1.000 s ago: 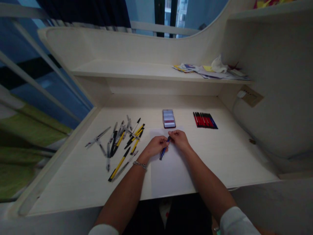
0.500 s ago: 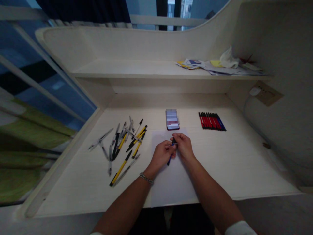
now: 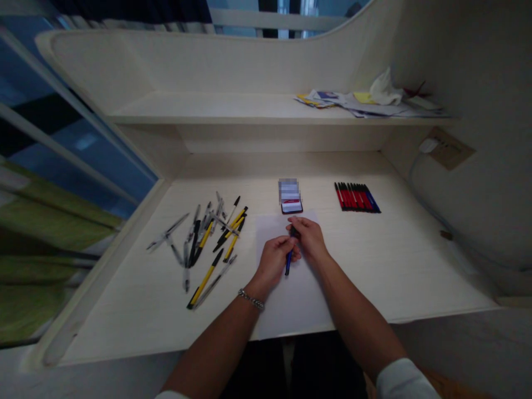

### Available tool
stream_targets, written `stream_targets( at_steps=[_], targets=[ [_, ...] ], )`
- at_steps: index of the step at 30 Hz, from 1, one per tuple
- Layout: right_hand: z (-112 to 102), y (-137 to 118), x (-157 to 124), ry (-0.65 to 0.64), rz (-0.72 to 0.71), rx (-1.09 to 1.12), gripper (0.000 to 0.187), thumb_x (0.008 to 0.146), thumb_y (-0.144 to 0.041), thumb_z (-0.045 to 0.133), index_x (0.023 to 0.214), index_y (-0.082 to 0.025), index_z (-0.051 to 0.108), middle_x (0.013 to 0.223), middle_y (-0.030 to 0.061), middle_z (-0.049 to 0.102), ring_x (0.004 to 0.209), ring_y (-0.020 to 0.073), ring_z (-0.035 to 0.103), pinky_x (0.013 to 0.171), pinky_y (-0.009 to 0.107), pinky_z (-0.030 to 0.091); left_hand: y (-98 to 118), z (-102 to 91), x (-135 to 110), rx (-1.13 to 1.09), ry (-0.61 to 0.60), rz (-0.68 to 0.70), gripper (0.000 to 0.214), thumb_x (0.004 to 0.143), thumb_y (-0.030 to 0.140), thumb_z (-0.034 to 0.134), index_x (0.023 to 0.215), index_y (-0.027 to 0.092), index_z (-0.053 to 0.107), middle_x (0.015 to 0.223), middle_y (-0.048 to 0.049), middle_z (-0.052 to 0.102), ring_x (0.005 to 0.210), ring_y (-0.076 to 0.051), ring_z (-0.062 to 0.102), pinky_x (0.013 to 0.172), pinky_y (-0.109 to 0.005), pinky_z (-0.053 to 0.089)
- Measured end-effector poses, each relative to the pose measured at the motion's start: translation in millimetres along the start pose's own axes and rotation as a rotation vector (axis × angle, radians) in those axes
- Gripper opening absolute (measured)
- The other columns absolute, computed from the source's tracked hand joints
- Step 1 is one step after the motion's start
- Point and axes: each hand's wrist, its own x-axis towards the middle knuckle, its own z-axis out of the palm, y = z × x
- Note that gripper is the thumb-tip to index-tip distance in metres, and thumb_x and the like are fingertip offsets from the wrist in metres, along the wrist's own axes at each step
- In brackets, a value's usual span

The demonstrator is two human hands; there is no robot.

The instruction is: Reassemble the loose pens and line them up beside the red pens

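Observation:
Both hands meet over a white sheet of paper (image 3: 291,299) in the middle of the desk. A blue pen (image 3: 288,264) is pinched between them: my left hand (image 3: 275,259) grips its lower part and my right hand (image 3: 308,239) closes round its upper end. The pen points toward me, tilted slightly. A metal bracelet (image 3: 250,300) circles my left wrist. Just beyond the hands lies a phone (image 3: 290,197).
A loose pile of several yellow, black and clear pens (image 3: 208,239) lies at the left. A neat row of red, black and blue pens (image 3: 356,197) lies at the back right. Papers (image 3: 366,104) sit on the shelf above. A wall socket (image 3: 446,148) is at the right.
The pen has turned more upright between my hands and they have drawn closer together. The view has shifted slightly; the rest of the desk stays the same.

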Motion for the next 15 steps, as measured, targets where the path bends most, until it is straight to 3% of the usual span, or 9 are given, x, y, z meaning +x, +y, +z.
stream_targets(
  at_steps=[2,7,12,15],
  targets=[
    [-1.7,1.5,1.3,0.039,-0.014,-0.01,0.035,0.062,-0.047,0.075,0.072,-0.016,0.062,0.069,0.0039,0.067,0.048,0.0099,0.051,0.042,0.021,0.037,0.2,-0.7,0.3,0.003,0.001,-0.013,0.03,0.07,0.039,0.072,0.08,0.011,0.066,0.065,-0.0036,0.063,0.055,-0.012,0.058,0.055,-0.025,0.046],
    [-6.7,-3.9,0.8,-0.141,0.086,0.121,0.038,0.062,-0.047,0.075,0.083,-0.016,0.067,0.076,0.0059,0.069,0.058,0.0128,0.057,0.048,0.023,0.041,3.5,-0.3,-2.1,-0.071,-0.043,-0.033,0.031,0.071,0.038,0.073,0.086,0.011,0.068,0.069,-0.0045,0.064,0.058,-0.012,0.059,0.058,-0.026,0.047],
    [-8.6,-6.4,1.6,0.001,-0.05,0.002,0.035,0.057,-0.045,0.079,0.071,-0.016,0.064,0.062,0.0002,0.062,0.053,0.0108,0.052,0.05,0.024,0.042,4.8,-0.6,-2.7,-0.061,-0.024,0.004,0.03,0.07,0.036,0.074,0.085,0.01,0.069,0.069,-0.005,0.064,0.059,-0.012,0.059,0.058,-0.025,0.046],
    [-11.5,-5.8,2.3,-0.054,-0.042,-0.02,0.035,0.058,-0.045,0.079,0.069,-0.016,0.064,0.062,-0.0002,0.061,0.054,0.0109,0.052,0.052,0.024,0.043,4.4,-0.6,-2.3,-0.073,-0.039,0.015,0.03,0.068,0.035,0.076,0.083,0.01,0.069,0.068,-0.0051,0.064,0.059,-0.012,0.058,0.057,-0.025,0.046]
  ],
)
